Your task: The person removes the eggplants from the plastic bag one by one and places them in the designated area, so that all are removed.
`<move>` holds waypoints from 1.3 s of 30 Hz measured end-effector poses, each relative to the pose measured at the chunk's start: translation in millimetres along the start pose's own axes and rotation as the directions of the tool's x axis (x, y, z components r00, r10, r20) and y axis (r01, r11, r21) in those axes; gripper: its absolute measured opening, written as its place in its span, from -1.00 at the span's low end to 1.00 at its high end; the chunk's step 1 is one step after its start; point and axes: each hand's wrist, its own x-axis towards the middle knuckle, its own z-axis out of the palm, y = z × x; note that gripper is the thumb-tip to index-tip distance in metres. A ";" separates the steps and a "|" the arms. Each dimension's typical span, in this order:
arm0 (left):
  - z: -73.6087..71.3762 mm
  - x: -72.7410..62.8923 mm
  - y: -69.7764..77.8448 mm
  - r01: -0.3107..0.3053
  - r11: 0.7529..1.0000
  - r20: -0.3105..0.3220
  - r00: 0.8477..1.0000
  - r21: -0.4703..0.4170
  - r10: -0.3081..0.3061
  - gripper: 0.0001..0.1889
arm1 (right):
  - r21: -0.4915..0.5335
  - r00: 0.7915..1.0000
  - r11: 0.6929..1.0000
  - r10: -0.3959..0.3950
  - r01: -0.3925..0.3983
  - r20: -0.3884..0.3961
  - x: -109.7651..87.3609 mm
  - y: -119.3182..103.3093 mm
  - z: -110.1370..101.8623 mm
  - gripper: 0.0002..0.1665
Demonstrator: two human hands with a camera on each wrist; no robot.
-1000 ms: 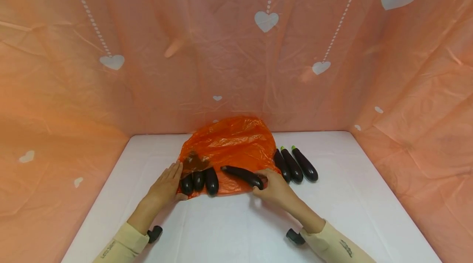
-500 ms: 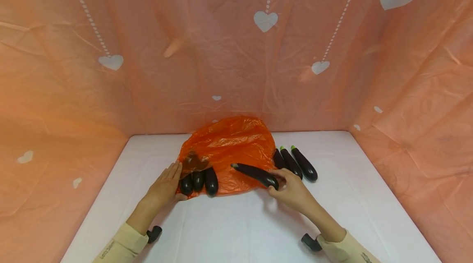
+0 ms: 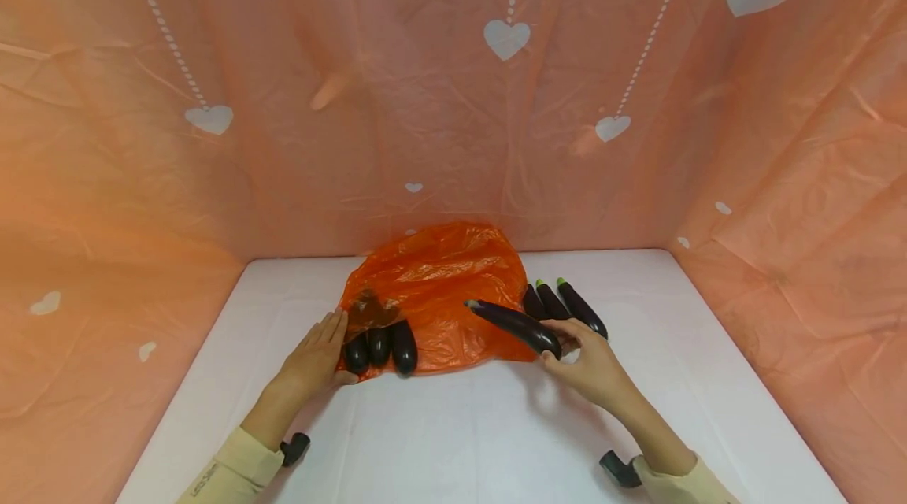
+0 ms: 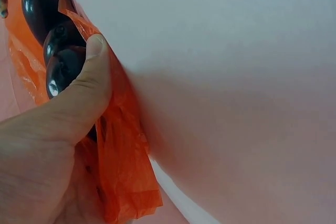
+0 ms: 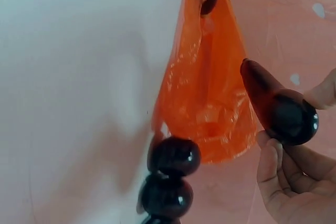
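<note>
My right hand (image 3: pixel 591 370) pinches the thick round end of a dark purple eggplant (image 3: pixel 516 324) between thumb and fingers. Its stem end points up and left, above the right part of an orange plastic bag (image 3: pixel 446 272). At the bag's left front lie three more eggplants (image 3: pixel 405 350), their far ends covered by the plastic. My left hand (image 3: pixel 310 362) rests along the bag's left edge with fingers straight; in the left wrist view its thumb (image 4: pixel 94 72) lies over the plastic beside these eggplants.
Three eggplants (image 3: pixel 581 309) with green stem ends lie side by side right of the bag, partly behind my right hand. A white table (image 3: pixel 425 441) carries everything. Peach sheets (image 3: pixel 397 134) printed with hearts hang behind and at both sides.
My right hand has moved right with the eggplant, from over the bag's front toward its right edge. My left hand and the three eggplants beside it have stayed in place.
</note>
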 end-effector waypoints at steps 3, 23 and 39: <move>-0.6 -0.1 0.4 -0.002 1.000 -0.003 1.000 -0.002 0.002 0.13 | 0.004 0.999 1.000 -0.005 0.005 -0.031 -0.1 3.4 -6.6 -0.46; -0.5 0.7 -0.1 0.008 1.000 0.021 1.000 -0.030 -0.008 0.16 | -0.004 0.974 1.000 0.012 -0.014 -0.226 0.0 28.9 -34.9 -0.51; -1.1 1.1 -0.5 0.011 0.998 0.035 0.999 -0.064 -0.009 0.17 | 0.046 0.952 0.994 0.112 -0.103 -0.284 2.8 55.2 -48.6 -0.51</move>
